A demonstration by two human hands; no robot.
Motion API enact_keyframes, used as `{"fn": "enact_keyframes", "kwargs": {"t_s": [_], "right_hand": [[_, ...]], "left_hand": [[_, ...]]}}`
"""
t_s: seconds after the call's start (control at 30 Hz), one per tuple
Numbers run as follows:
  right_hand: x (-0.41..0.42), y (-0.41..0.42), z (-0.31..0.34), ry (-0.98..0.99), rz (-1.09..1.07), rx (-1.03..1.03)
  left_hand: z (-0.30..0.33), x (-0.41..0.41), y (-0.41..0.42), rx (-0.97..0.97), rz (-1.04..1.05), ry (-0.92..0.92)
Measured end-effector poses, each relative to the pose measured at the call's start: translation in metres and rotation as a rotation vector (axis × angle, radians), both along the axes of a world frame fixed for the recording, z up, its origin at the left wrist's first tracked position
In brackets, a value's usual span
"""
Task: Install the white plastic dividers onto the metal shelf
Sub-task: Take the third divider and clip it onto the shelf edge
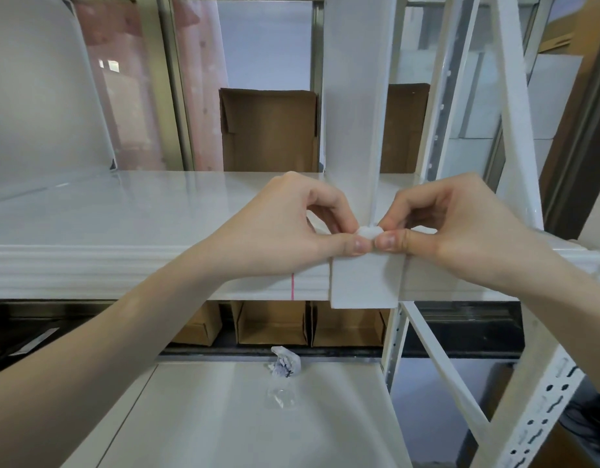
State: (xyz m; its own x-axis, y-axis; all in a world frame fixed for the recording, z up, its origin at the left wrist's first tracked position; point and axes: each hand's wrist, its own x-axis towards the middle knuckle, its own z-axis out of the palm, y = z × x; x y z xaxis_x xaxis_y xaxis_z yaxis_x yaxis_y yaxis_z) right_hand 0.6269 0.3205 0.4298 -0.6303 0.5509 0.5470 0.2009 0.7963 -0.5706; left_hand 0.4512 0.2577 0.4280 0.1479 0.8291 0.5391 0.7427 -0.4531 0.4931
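The left hand [292, 221] and right hand [450, 224] pinch a small white clip [369, 232] between them (equally near), right under the upright divider [354, 106].

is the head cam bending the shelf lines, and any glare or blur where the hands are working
Head view: wide-angle bowing shows, the metal shelf front edge curves and the slotted upright leans. Soft glare streaks the shelf top at left. The left hand and right hand are fairly sharp, but the small white piece they pinch at the foot of the white divider washes out against it, detail unclear.
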Motion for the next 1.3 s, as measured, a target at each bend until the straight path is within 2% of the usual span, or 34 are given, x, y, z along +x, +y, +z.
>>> {"fn": "enact_keyframes", "kwargs": {"t_s": [0.4, 0.87, 1.3], "right_hand": [[-0.035, -0.010, 0.001, -0.033, 0.061, 0.032], [-0.037, -0.015, 0.009, -0.129, 0.016, 0.045], [-0.030, -0.021, -0.011, -0.048, -0.087, 0.119]], "left_hand": [[-0.001, -0.035, -0.017, -0.010, 0.001, -0.061], [-0.001, -0.034, -0.021, -0.029, 0.028, -0.090], [-0.006, -0.020, -0.033, -0.031, 0.152, -0.202]]}}
